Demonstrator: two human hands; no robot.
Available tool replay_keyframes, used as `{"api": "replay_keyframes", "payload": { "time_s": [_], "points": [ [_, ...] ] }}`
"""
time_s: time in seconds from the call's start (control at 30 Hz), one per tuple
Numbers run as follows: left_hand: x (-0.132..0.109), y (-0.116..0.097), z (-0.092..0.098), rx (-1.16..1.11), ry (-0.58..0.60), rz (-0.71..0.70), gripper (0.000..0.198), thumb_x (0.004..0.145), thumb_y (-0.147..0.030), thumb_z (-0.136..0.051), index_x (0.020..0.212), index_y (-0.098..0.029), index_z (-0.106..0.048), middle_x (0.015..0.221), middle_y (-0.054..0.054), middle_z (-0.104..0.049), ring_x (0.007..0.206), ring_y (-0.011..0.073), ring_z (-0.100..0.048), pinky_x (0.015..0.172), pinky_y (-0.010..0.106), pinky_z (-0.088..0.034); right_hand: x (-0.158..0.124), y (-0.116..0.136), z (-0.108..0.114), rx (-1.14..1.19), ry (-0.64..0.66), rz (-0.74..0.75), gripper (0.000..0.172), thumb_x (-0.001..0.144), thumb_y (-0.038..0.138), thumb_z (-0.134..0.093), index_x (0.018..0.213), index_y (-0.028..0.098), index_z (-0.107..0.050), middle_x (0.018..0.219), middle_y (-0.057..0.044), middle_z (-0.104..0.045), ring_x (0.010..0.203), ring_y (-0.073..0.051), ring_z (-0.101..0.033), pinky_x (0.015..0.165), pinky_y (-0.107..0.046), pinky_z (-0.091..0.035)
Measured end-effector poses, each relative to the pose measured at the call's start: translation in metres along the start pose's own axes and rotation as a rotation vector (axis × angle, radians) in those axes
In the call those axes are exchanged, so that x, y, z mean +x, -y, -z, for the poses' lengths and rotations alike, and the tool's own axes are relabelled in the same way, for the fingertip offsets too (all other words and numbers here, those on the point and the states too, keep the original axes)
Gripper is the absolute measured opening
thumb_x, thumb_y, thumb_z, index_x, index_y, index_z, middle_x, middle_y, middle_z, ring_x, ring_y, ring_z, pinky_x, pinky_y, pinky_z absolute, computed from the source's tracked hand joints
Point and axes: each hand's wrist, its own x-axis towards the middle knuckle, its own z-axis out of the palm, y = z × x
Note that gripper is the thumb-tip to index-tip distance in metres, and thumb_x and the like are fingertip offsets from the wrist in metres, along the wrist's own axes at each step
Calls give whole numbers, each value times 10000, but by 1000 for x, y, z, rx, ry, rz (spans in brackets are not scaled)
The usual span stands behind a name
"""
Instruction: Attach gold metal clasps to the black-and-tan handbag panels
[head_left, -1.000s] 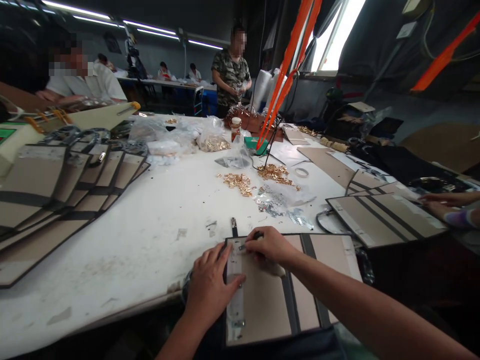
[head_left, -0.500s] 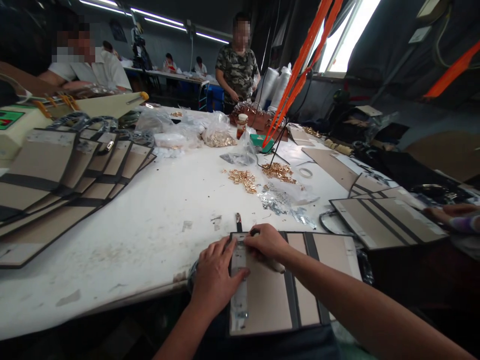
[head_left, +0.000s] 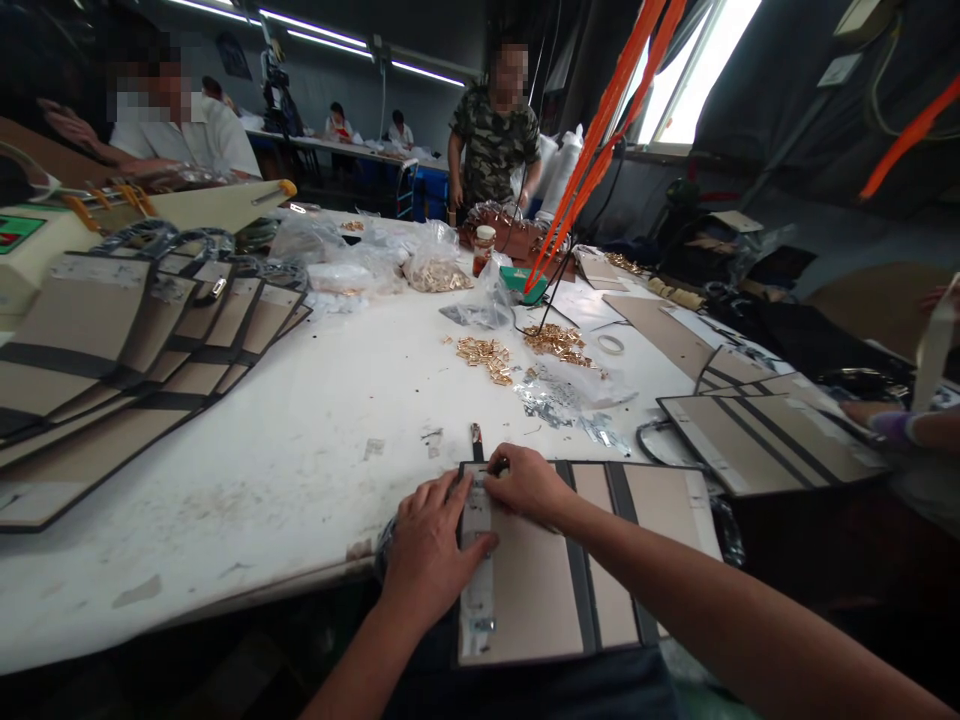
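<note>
A beige bag panel (head_left: 525, 600) with black edging and dark cross strips lies at the table's front edge, partly over my lap. My left hand (head_left: 435, 535) rests on its left border with the fingers spread, across a pale, shiny strip (head_left: 478, 600) that bears small metal bits. Just right of it, my right hand (head_left: 532, 485) is closed, fingertips pressed down near the panel's upper left corner. What those fingers grip is mostly hidden beneath the hand. A short black strap with a metal end (head_left: 475, 437) sticks out beyond the panel's top edge.
Stacked panels with handles (head_left: 97, 310) stand at left; another panel (head_left: 772, 440) lies at right near a co-worker's arm. Gold metal fittings (head_left: 484, 358), flat silver pieces (head_left: 551, 402), a tape roll (head_left: 610, 344) and plastic bags (head_left: 435, 265) cover mid-table. Orange strips (head_left: 592, 150) hang down.
My right hand has shifted slightly and covers more of the rounded object seen under its palm before. My left hand stays put. The standing person in camouflage has moved right.
</note>
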Motion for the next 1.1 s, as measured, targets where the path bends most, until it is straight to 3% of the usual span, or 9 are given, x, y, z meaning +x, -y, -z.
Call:
{"api": "replay_keyframes", "payload": {
  "time_s": [0.2, 0.3, 0.4, 0.5, 0.63, 0.87, 1.0, 1.1],
  "points": [
    [22, 0, 22, -113, 126, 110, 607, 938, -282, -626, 1526, -163, -534, 1408, 139, -680, 1305, 306, -598, 1107, 440, -434, -4, 0, 0, -123, -19, 60, 81, 831, 197, -679, 880, 211, -742, 564, 20, -648, 531, -145, -614, 551, -224, -401],
    [46, 3, 33, -183, 252, 234, 591, 975, -288, -561, 1547, -151, -504, 1229, 115, -767, 1129, 271, -697, 968, 365, -490, -4, -2, 1, -118, -24, 62, 82, 834, 204, -689, 877, 206, -759, 568, 12, -645, 549, -148, -609, 569, -230, -392],
    [69, 4, 37, -192, 324, 282, 445, 936, -342, -619, 1344, -173, -677, 1006, 71, -812, 910, 251, -744, 766, 317, -491, -3, -3, 3, -111, -28, 69, 80, 830, 213, -702, 872, 202, -769, 563, 9, -637, 557, -149, -604, 577, -235, -380],
    [83, 4, 38, -187, 362, 303, 249, 867, -357, -691, 1040, -196, -767, 867, 54, -797, 796, 238, -732, 676, 295, -444, -3, -5, 5, -101, -27, 76, 82, 823, 215, -708, 868, 202, -774, 567, 7, -636, 560, -149, -601, 579, -237, -373],
    [91, 0, 37, -225, 408, 361, 204, 820, -389, -741, 884, -195, -744, 717, 25, -735, 705, 212, -696, 606, 264, -419, 0, -10, 6, -84, -21, 91, 87, 825, 230, -711, 877, 202, -774, 604, -7, -663, 595, -161, -611, 598, -244, -387],
    [95, -8, 35, -355, 511, 504, 249, 873, -393, -693, 742, -193, -625, 524, -38, -551, 479, 166, -587, 453, 237, -401, 7, -17, 10, -49, -29, 156, 85, 800, 238, -731, 855, 199, -783, 775, -45, -742, 748, -189, -650, 669, -257, -423],
    [98, -9, 32, -430, 520, 557, 201, 901, -346, -684, 800, -185, -619, 540, -46, -560, 426, 137, -547, 421, 226, -392, 2, -16, 26, 257, -21, 218, 106, 833, 296, -727, 856, 195, -747, 746, -4, -702, 632, -143, -588, 602, -245, -419],
    [101, -6, 29, -472, 512, 585, 179, 897, -327, -701, 831, -176, -632, 558, -49, -569, 405, 120, -519, 411, 228, -388, -9, -19, 35, 578, -80, 323, 233, 880, 423, -736, 879, 195, -687, 685, 23, -648, 550, -128, -542, 549, -247, -422]
  ]
}}
